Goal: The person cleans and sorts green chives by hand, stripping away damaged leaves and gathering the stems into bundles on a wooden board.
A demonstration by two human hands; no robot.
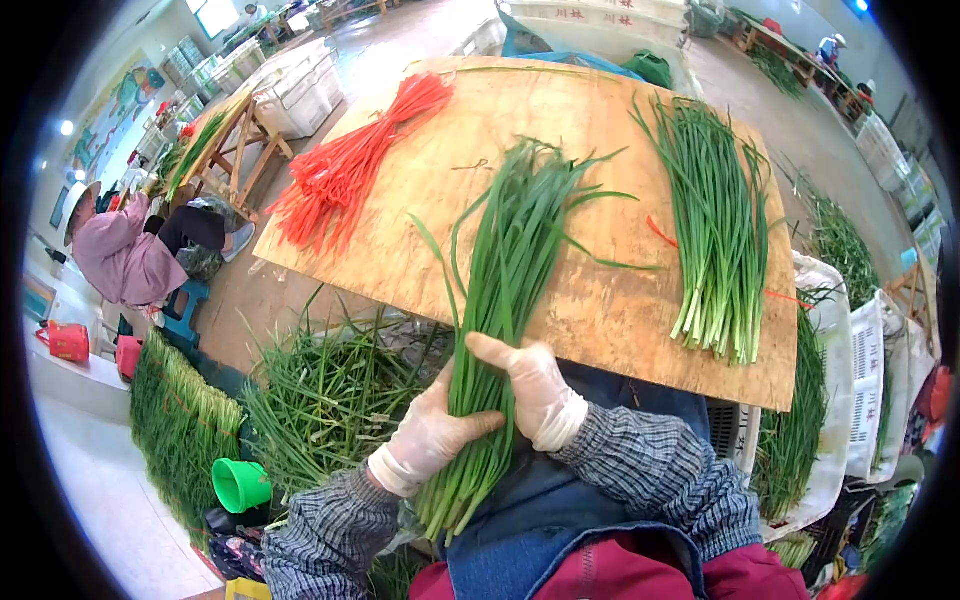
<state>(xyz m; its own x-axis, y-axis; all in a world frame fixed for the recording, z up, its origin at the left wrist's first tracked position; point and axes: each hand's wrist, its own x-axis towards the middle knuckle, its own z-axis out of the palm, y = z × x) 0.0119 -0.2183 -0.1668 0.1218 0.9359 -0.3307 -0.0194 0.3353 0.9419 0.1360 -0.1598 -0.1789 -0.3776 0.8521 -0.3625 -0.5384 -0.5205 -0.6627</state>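
Both my hands wear pale thin gloves. My left hand (435,432) is wrapped round the lower stems of a bunch of long green leaves (510,250). Slightly higher, my right hand (530,385) grips the same bunch from the other side. The leafy tips lie over the wooden board (620,290), while the pale stem ends hang over my lap. On the board's right side lies another green bunch (718,220), with a red tie at its left edge. A bundle of red strips (345,170) rests at the board's upper left.
Loose greens (330,400) are heaped below the board's left edge, beside a green bucket (240,485) and stacked bunches (180,420). White crates (825,400) with greens stand at the right. Another person (130,245) sits at the far left near a wooden table.
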